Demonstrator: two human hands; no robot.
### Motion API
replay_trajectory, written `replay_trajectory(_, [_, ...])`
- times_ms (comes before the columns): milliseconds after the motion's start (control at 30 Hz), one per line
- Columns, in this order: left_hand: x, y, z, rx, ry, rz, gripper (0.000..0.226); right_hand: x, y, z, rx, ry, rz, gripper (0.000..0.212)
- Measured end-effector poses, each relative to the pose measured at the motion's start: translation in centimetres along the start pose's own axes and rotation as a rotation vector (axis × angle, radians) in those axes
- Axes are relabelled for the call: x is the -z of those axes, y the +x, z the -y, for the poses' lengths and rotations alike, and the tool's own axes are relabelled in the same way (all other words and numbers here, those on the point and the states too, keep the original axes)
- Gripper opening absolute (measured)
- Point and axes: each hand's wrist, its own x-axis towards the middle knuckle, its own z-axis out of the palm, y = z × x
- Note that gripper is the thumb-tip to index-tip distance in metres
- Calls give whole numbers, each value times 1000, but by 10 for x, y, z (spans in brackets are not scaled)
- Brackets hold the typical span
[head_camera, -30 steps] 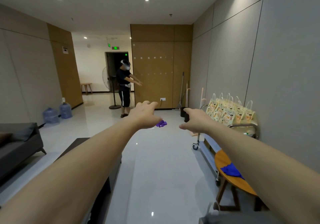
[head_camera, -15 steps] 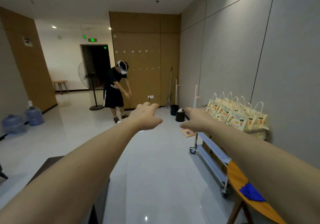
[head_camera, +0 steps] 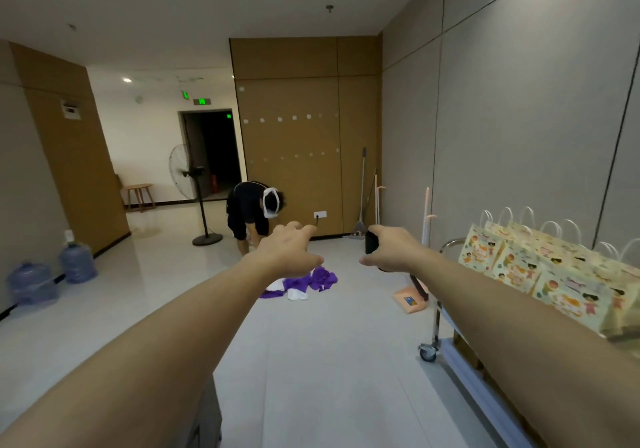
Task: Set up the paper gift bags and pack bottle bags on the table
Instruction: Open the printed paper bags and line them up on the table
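Both arms stretch straight out over the floor, and neither hand holds anything: the left hand [head_camera: 289, 252] hangs palm-down with its fingers [head_camera: 304, 231] loosely spread and curled, and the right hand [head_camera: 391, 250] matches it, thumb out toward the left hand, fingers relaxed and open. The paper gift bags [head_camera: 540, 267], printed with cartoon children and fitted with white loop handles, stand upright in a tight row on the metal trolley [head_camera: 450, 312], which is parked against the grey wall panel just beyond the right forearm. No table is clearly visible from here, so the carry route cannot be judged. The main risk is the right forearm itself: it passes just beside the nearest bags, and a careless swing toward the trolley could topple the whole row, since light paper bags packed together tend to fall like dominoes. The trolley sits on a caster [head_camera: 427, 354], so a nudge may roll it away. On the floor beyond the left hand lies a heap of purple and white cloth [head_camera: 304, 283], possibly the bottle bags, though that cannot be told; it and the orange dustpan [head_camera: 410, 300] near the trolley are trip hazards, and another person [head_camera: 252, 208] bends over close to the cloth.
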Motion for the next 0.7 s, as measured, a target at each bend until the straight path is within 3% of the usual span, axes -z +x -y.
replay_trajectory(133, [0, 92, 20, 14, -56, -33, 64, -5, 92, -8, 34, 34, -24, 82])
replay_trajectory(333, [-45, 213, 32, -46, -57, 47, 71, -33, 187, -44, -7, 9, 32, 82])
replay_trajectory(533, [-98, 340, 26, -205, -113, 84, 66, -52, 278, -104, -142, -66, 23, 69])
replay_trajectory(700, [-136, 463, 19, -342, -183, 116, 63, -54, 362, -151, -311, -69, -46, 78])
